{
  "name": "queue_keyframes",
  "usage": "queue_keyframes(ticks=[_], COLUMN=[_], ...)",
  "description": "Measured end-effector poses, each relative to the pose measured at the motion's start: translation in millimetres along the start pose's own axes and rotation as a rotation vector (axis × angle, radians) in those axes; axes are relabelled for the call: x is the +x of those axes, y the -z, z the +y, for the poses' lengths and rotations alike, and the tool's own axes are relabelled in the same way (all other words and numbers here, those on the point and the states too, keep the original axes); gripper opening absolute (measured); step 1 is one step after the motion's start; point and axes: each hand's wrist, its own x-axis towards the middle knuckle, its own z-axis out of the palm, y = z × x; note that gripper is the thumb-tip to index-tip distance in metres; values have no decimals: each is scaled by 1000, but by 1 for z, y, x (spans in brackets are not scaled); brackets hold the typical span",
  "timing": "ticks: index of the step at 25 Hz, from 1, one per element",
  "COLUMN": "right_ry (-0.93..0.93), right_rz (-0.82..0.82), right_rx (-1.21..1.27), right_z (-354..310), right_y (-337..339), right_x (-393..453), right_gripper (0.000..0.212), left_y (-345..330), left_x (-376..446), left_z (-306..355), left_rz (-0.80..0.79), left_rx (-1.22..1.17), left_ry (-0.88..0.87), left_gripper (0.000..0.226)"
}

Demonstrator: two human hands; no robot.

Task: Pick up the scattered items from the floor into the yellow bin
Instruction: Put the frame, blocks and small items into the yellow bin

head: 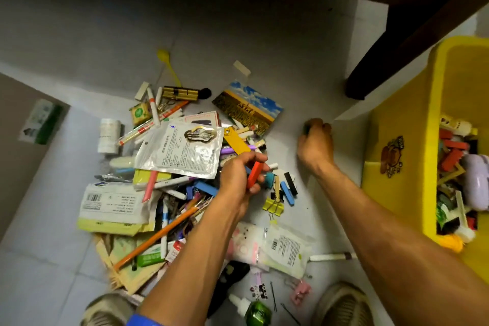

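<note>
Red rectangular block (254,174) in left hand (239,176)

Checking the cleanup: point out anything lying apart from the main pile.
A yellow spoon lies alone beyond the pile's far edge, a white marker sits apart near the right forearm, and a green-and-white box rests off to the far left.

We see the pile (172,167) spread over the floor: pens, chalk-like sticks, packets, clips, a postcard, a brass lock cylinder. One red stick (254,174) is lifted from it, tilted, in our left hand (239,177). The yellow bin (412,145) stands at the right, upright and open, well apart from the pile, already holding red blocks and other bits.
</note>
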Motion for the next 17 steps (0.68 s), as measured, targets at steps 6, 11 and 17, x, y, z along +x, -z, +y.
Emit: queue_keyframes(ticks=[6,11,17], right_ry=[-671,-359,159], right_rz=[-242,-270,-189], right_rx=[1390,863,-60], right_z=[26,35,41], right_y=[20,28,6], right_x=[-66,-89,-110], right_gripper=[23,10,21], left_y=[11,15,-3], left_x=[-29,-37,-29], left_z=[-37,-54,-67], left_rz=[18,94,297], left_rx=[51,166,908], left_ry=[82,-3,-332], left_gripper=[20,15,9])
